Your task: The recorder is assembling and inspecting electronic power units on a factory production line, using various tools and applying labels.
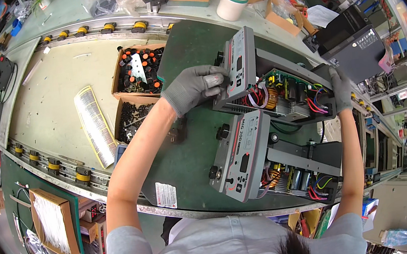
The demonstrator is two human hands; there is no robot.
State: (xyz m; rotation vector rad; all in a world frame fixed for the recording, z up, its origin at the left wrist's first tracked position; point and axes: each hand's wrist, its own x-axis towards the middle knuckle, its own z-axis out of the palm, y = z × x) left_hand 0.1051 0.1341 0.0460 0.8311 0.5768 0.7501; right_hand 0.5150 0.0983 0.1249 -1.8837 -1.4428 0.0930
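Two open-sided welding machines lie on a dark green board (189, 175), their grey front panels facing left. At the far welding machine (241, 65), my left hand (198, 86), in a grey glove, has its fingers curled against the front panel just below a black knob (218, 58). Whatever those fingertips hold is hidden. My right hand (341, 89), also gloved, grips the same machine's rear end. Coils, circuit boards and coloured wires show inside its frame. Closer to me rests the near welding machine (243, 157), touched by neither hand.
Left of the board stand a carton of black and orange knobs (117, 76) and a carton of small black parts (119, 118). A printed sheet (95, 126) lies beyond them. Roller rails (54, 166) edge the bench. A white tub (234, 2) stands at the back.
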